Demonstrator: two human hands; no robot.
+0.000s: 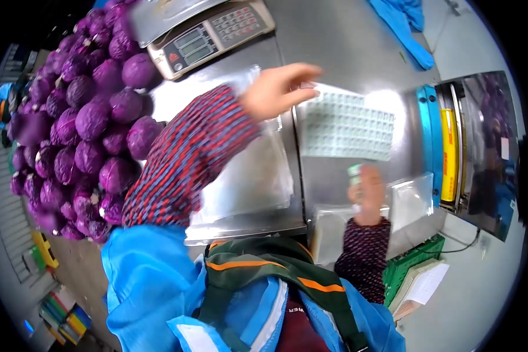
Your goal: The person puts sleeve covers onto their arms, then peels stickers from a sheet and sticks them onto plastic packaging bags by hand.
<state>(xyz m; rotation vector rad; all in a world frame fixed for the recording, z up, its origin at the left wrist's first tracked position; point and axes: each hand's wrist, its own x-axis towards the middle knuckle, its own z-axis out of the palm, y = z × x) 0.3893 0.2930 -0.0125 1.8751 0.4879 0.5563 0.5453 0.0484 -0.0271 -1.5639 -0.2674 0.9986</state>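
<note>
My left hand (pixel 280 89) reaches over the steel table with its thumb and fingers apart, at the upper left corner of a sheet of pale green labels (pixel 349 124). Whether the thumb touches the sheet I cannot tell. The sheet lies flat, printed in rows of small squares. Just below its lower edge, my right hand (pixel 371 190) is closed around a small green-and-white item (pixel 355 171); motion blur hides its kind. Under my left forearm lies a stack of clear plastic bags (pixel 249 182). More clear bags (pixel 330 226) are beside my right wrist.
Red cabbages (pixel 92 122) are heaped at the left. A digital scale (pixel 208 38) stands at the back. Blue gloves (pixel 413 35) lie at the far right. A blue and yellow machine (pixel 447 155) borders the right edge, with a green crate (pixel 413 258) below it.
</note>
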